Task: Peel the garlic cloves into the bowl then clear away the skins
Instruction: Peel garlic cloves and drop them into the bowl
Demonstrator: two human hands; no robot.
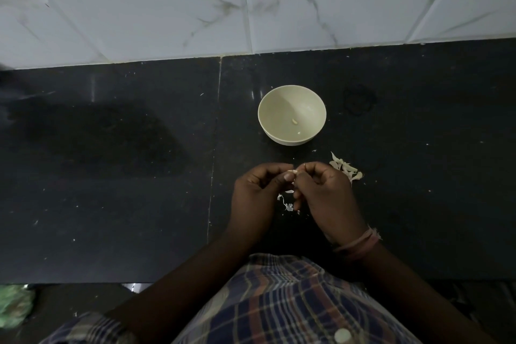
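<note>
Between your two hands, just above the dark tabletop (111, 176), sits the clove (293, 172) you are working on. Your left hand (258, 193) pinches it at thumb and fingertips, and your right hand (325, 193) pinches at its other side, likely on a flap of skin, though the light is too dim to be sure. Both grips are narrow, closed on the clove.

Treat it as small, light and firm, with a slick surface once bare; its skin is papery, brittle and tears in flakes. Hold the body with your left fingertips and pick at the skin from an end, where it lifts easiest. Squeeze too hard and it may shoot out.

The bowl (312, 103) stands just beyond your hands, apart from them, with what look like two peeled pieces (294, 120) inside. Loose skins (346, 169) lie beside your right hand, and more scraps (287, 205) under the gap between your hands. They will drift at a breath, so gather them gently.
</note>
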